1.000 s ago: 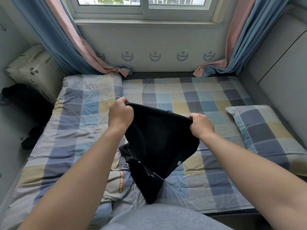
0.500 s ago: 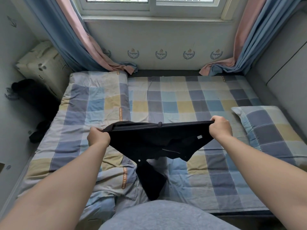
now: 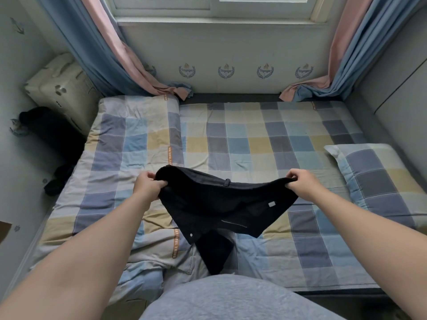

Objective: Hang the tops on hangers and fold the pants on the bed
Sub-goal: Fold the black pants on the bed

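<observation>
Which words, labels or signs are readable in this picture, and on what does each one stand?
"BEAUTIFUL", then a blurred word: orange fabric strip on the checked quilt.
Blue crest emblems on the wall: lettering too blurred.
White tag on the black pants: too small.

Soft daylight from the window [image 3: 212,5] at top of frame, even and shadowless, no glare, wide-angle bending at the edges, forearms at the bottom corners slightly soft
</observation>
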### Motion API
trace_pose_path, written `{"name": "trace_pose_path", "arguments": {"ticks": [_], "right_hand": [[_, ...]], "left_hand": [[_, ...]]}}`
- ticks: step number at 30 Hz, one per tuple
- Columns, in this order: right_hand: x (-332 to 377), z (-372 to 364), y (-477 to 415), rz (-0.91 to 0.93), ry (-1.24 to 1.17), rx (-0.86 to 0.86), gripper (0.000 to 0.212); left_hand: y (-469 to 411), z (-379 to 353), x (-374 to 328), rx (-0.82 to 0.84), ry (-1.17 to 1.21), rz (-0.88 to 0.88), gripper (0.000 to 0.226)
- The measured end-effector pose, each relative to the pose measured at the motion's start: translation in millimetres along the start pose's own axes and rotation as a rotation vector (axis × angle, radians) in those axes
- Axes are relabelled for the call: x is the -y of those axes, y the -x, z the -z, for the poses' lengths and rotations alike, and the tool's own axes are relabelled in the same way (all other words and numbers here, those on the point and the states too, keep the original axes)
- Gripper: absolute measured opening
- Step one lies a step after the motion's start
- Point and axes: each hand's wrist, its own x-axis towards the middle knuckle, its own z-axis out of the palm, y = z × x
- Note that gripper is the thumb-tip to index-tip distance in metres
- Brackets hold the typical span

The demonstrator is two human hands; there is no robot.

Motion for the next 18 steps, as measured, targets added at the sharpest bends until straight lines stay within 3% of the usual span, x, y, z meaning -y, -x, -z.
{"name": "trace_pose_path", "arguments": {"ticks": [4,9,13,18], "right_hand": [[-12.5,5.7,0.1,-0.140,0.103,-0.197,0.018],[-20.3,5.5,5.3,-0.272,0.040,-0.321,0.020],[-12.6,0.3,7.9,-0.343,-0.215,-0.329,0.024],[-1.7,-4.2,6.2,-0.514,-0.841,-0.264,0.037]], "left_hand": [[2.8,14.1,11.7,0.030,-0.635,-0.221,0.025],[4.9,22.1,35.1,-0.150,-0.691,-0.157,0.016],[7.2,16.1,38.1,-0.199,-0.440,-0.049,0.022],[11.7,4.0,9.9,-0.108,0.504,0.338,0.036]]}}
